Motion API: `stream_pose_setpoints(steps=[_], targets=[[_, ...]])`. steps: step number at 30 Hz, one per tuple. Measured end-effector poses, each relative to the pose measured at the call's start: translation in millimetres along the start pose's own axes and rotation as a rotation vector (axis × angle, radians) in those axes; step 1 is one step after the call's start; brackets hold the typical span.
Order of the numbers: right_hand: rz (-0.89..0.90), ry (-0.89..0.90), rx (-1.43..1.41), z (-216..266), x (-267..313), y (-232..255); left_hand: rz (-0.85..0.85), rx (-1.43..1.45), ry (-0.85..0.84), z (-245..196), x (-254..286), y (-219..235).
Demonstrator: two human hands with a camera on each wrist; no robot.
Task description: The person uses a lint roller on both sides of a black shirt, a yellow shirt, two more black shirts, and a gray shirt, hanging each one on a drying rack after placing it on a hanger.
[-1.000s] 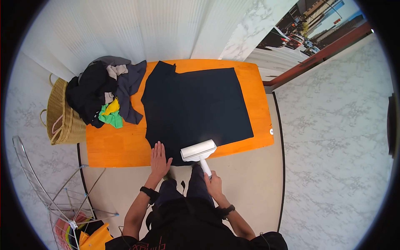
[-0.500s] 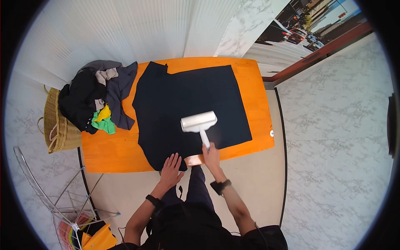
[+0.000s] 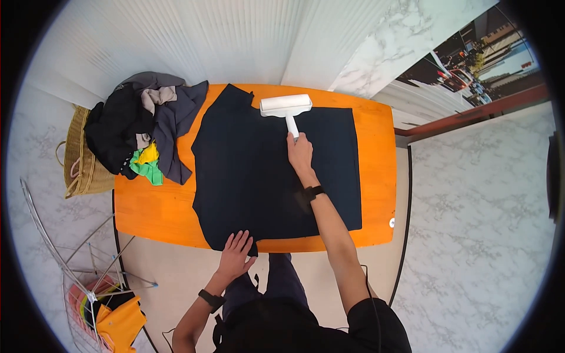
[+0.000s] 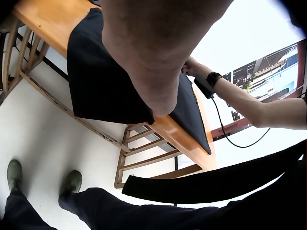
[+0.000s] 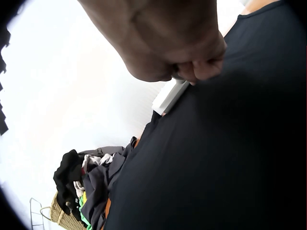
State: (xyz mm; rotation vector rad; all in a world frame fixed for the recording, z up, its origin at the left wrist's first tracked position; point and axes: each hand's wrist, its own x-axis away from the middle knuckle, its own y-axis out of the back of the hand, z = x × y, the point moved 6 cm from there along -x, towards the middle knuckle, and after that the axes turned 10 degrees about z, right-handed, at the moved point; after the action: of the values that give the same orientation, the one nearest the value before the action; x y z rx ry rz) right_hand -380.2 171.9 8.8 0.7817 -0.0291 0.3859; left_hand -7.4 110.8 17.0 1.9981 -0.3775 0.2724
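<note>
Head view: white roller (image 3: 286,106), one, at the far side of a dark shirt (image 3: 259,176) spread on an orange table (image 3: 378,176).
Right hand (image 3: 301,154): fingers wrapped round the roller's handle (image 3: 292,126), roller overlapping the shirt's far edge near the table's far edge; whether it presses the cloth, cannot tell. Left hand (image 3: 237,256): fingers extended, lying on a sleeve (image 3: 218,235) that hangs over the table's near edge. Clothes pile (image 3: 118,132): table's left end, next to a basket (image 3: 82,159). Risks, as judged: a roller catching the shirt's far edge could fold it back or wrinkle the cloth; too long a push could run it onto bare wood; slack pressure from the left hand could let the shirt slide.
</note>
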Motion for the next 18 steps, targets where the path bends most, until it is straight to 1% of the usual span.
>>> stream_pose_setpoints(steps=[3, 5, 7, 10, 13, 14, 18], targets=[[-0.007, 0.018, -0.037, 3.3, 7.4, 9.2, 0.019, -0.005, 0.023, -5.4, -3.4, 0.6], [0.017, 0.050, -0.026, 1.6, 34.6, 11.0, -0.038, 0.040, 0.075, -10.0, -5.7, 7.0], [0.062, 0.053, -0.017, -9.7, 61.5, 2.7, -0.045, 0.038, 0.098, -16.2, -9.9, 9.3], [0.141, 0.024, 0.024, -23.2, 111.6, -4.4, -0.042, 0.020, 0.131, -17.6, -13.0, 0.5], [0.152, 0.022, 0.029, -43.4, 169.1, -3.9, -0.040, -0.015, 0.156, -13.3, -10.8, -12.8], [0.153, -0.006, 0.034, -50.6, 191.0, -0.3, -0.038, -0.033, 0.173, -11.9, -9.8, -16.3], [0.153, -0.076, 0.068, -83.5, 281.8, 9.2, -0.080, -0.010, 0.117, -7.4, -5.0, -21.9]])
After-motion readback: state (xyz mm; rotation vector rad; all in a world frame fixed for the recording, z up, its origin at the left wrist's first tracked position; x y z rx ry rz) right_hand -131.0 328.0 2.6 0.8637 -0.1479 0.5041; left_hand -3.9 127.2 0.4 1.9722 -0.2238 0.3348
